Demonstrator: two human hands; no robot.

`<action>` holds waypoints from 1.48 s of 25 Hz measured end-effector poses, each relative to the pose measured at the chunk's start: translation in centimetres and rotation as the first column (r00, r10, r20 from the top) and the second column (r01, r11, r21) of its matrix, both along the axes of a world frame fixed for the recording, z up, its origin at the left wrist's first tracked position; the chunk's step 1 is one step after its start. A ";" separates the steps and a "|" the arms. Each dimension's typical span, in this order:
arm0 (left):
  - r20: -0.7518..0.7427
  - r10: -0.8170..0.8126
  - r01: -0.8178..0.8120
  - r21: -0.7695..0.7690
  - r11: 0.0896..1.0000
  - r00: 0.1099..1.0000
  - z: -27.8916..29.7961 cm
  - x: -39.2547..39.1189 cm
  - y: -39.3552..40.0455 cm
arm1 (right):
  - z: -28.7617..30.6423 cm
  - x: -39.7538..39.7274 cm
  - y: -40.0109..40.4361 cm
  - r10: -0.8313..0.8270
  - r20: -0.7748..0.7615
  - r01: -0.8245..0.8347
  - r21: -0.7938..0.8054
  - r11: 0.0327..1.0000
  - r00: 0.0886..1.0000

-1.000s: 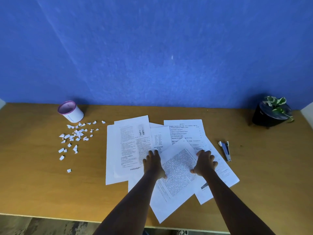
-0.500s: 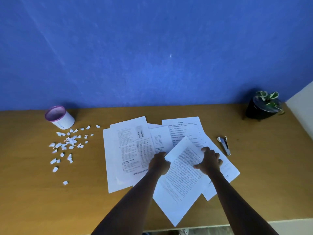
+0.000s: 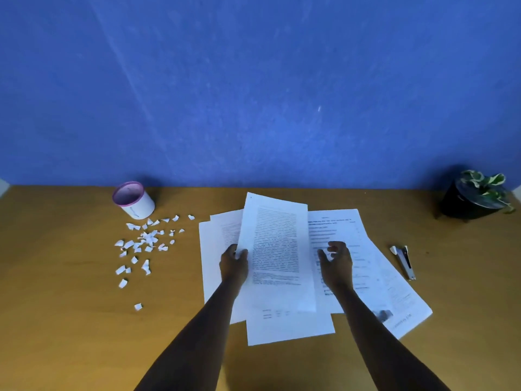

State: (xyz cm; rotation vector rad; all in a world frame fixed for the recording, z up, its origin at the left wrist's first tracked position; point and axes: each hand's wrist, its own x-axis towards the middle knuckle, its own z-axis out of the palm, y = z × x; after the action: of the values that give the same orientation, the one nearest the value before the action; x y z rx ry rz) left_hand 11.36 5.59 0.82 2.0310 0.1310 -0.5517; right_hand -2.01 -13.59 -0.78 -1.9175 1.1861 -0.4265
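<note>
Left grip [image 3: 233, 265] pinches sheet [image 3: 276, 244], seemingly lengthwise

Left hand [image 3: 233, 263] pinches printed sheet [image 3: 275, 249] — lifted.

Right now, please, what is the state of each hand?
Left hand: holds the printed sheet by its left edge.
Right hand: open, fingers loosely curled, holding nothing.

The top sheet [image 3: 275, 249] hides much of the papers [image 3: 375, 277] beneath, and its print is too blurred to read. The left hand [image 3: 234, 265] keeps its fingers behind that sheet's edge. The picture's lower edge cuts off both forearms.
</note>
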 end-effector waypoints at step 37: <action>0.027 -0.028 0.010 0.519 0.855 0.999 -2.8 4.3 2.1 | -0.9 5.9 7.5 0.409 -0.315 -0.373 0.170 0.912 0.856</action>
State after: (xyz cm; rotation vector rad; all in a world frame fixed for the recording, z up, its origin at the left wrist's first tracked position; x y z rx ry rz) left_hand 15.68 7.66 -1.95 2.5713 0.2635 -0.5319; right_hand 3.89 -6.10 -1.65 -2.1305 0.9650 0.1982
